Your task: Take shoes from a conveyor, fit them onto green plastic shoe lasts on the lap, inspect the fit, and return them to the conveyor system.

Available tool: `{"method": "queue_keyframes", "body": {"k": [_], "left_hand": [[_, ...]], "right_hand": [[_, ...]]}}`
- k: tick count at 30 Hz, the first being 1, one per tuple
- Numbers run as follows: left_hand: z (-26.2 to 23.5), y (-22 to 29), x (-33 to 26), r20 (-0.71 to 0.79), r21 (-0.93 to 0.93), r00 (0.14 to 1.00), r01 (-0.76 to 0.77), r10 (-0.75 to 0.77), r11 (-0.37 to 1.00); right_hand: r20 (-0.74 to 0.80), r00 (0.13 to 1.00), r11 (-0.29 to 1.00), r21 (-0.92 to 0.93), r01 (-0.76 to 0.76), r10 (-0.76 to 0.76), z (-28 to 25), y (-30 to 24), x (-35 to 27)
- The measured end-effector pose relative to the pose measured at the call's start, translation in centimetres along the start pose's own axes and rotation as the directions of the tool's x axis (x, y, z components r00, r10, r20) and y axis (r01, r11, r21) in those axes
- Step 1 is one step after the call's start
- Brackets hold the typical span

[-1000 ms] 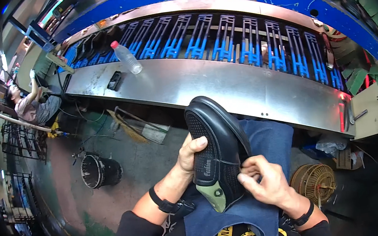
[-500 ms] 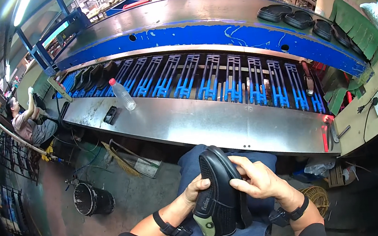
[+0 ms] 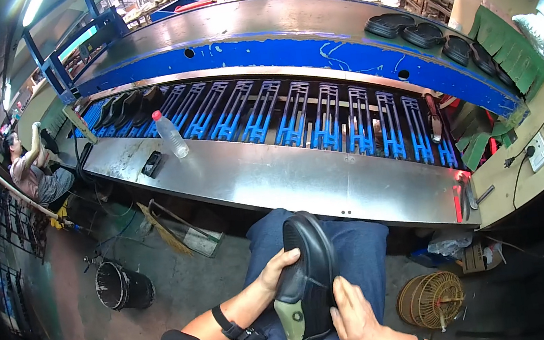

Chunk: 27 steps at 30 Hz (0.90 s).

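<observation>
Two bare hands hold one black shoe (image 3: 308,274) over the person's lap, near the lower middle of the view. The left hand (image 3: 276,269) wraps its fingers around the shoe's left side, thumb on the sole edge, closed firmly on it. The right hand (image 3: 352,313) lies against the shoe's right side near the heel, fingers curled onto it; how tightly it presses cannot be told. The shoe stands on edge, its toe pointing far and its olive-green heel patch (image 3: 292,320) nearest the person. It rests on blue jeans (image 3: 364,254). A black wristband (image 3: 226,323) sits on the left forearm, and another dark band on the right wrist.

Beyond the knees runs a long steel workbench (image 3: 300,180), curving from far left to right. On its left part stand a clear plastic bottle with a red cap (image 3: 170,134) and, just beside it, a small black device (image 3: 152,164). Behind the bench a row of blue metal racks (image 3: 320,120) stretches across; dark shoes (image 3: 132,105) sit on the racks at the far left. Black soles (image 3: 421,32) lie on the far right of the upper steel deck.

On the floor to the left stands a black bucket (image 3: 122,287); a wicker basket (image 3: 430,300) lies to the right. Another person (image 3: 31,172) sits at the far left.
</observation>
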<state>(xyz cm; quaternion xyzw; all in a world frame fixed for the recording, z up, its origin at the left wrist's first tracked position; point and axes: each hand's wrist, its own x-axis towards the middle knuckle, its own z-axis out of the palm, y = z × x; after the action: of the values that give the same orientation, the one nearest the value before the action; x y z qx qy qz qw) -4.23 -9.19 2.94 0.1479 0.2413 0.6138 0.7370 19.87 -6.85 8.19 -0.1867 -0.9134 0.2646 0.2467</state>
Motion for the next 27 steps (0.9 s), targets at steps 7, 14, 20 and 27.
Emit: {"method": "queue_keyframes", "body": {"k": [7,14,20,27], "left_hand": [[3.3,1.6,5.8,-0.292,-0.081,0.942,0.148,-0.165,0.986],[-1.9,2.4,-0.8,-0.066,0.973,0.936,-0.016,0.345,0.23],[0.4,-1.0,9.7,-0.214,0.577,0.894,-0.21,0.394,0.789],[-0.2,0.8,11.7,-0.206,0.371,0.977,0.127,-0.052,0.92]], "right_hand": [[-0.014,0.936,0.919,-0.198,0.341,-0.351,-1.1,2.4,3.0],[-0.016,0.99,0.932,0.34,-0.126,0.14,-4.2,1.9,11.3],[0.299,0.687,0.323,0.714,-0.622,0.662,2.2,16.2,10.7],[0.327,0.774,0.446,0.669,-0.595,0.542,1.2,17.9,10.2]]}}
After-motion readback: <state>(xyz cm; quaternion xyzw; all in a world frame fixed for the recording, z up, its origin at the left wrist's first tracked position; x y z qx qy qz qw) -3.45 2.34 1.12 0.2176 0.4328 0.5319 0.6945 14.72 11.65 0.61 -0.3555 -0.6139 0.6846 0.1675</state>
